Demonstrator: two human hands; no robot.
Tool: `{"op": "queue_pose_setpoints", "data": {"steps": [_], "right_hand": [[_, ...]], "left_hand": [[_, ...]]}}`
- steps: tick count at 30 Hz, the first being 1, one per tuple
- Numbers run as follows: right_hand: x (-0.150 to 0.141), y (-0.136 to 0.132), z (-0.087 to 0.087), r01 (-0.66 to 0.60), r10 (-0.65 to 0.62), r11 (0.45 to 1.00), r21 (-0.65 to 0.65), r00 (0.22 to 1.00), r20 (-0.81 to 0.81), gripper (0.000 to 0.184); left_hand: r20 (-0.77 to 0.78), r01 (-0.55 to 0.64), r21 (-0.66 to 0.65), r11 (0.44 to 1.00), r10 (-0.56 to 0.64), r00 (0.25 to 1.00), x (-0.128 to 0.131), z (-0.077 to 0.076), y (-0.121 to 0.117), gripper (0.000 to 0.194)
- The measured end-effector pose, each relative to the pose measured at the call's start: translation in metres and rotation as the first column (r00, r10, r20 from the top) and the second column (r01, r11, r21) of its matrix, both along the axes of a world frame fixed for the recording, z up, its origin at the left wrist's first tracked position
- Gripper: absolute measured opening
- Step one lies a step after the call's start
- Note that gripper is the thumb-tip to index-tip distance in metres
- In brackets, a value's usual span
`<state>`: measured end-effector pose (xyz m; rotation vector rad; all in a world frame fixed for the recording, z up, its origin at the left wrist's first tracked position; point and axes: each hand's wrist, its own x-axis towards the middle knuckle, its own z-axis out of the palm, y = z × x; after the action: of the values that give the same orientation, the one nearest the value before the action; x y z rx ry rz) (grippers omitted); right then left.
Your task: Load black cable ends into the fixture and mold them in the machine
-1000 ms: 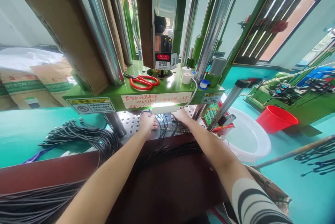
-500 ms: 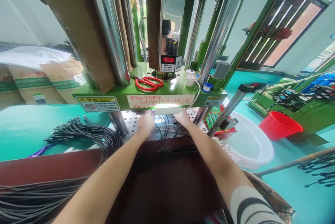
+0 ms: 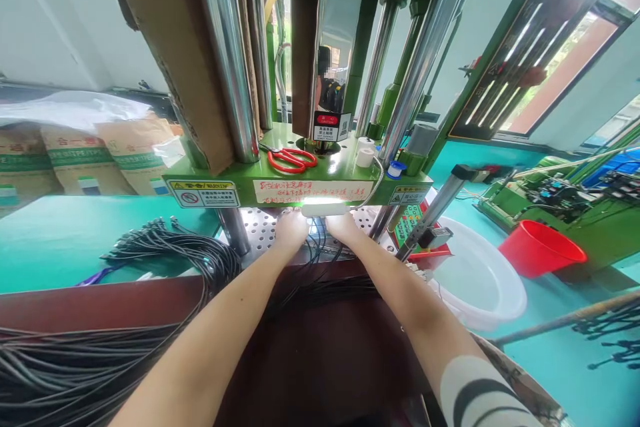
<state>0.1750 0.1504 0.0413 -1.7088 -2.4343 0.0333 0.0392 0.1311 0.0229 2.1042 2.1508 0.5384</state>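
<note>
Both my hands reach under the green upper plate (image 3: pixel 250 180) of a vertical press, onto a perforated metal bed (image 3: pixel 260 230). My left hand (image 3: pixel 291 230) and my right hand (image 3: pixel 341 227) lie close together at several thin black cables (image 3: pixel 316 250) that run from the bed toward me. The fingers of both hands are hidden beneath the plate's front edge, where a small lamp (image 3: pixel 325 209) shines. Whether either hand grips a cable cannot be made out.
Red-handled scissors (image 3: pixel 290 159) and small tape rolls (image 3: pixel 364 154) lie on the green plate. A big bundle of black cables (image 3: pixel 165 257) spreads at left. A white basin (image 3: pixel 480 280) and a red bucket (image 3: pixel 540 250) stand at right. Chrome columns (image 3: pixel 227 54) rise above.
My two hands have drawn closer together under the plate. The camera has tilted up and shifted a little, so the machine sits further right in view.
</note>
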Motion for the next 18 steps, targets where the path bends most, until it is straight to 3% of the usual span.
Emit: {"op": "queue_pose_setpoints", "data": {"steps": [7,13,18], "right_hand": [[-0.005,0.009,-0.012,-0.011,0.009,1.0,0.027,0.998,0.067,0.032],[-0.002,0.008,-0.009,-0.027,0.023,0.997,0.069,0.998,0.054,0.034],[-0.01,0.003,-0.002,-0.05,0.046,0.995,0.088,0.998,0.054,0.031]], "left_hand": [[0.0,-0.013,0.042,0.999,0.013,1.0,-0.001,-0.01,0.009,0.035],[-0.009,-0.004,0.091,0.996,0.005,1.0,0.008,0.001,0.001,0.034],[-0.033,0.099,0.117,0.988,-0.095,0.995,0.018,0.003,-0.005,0.032]]}}
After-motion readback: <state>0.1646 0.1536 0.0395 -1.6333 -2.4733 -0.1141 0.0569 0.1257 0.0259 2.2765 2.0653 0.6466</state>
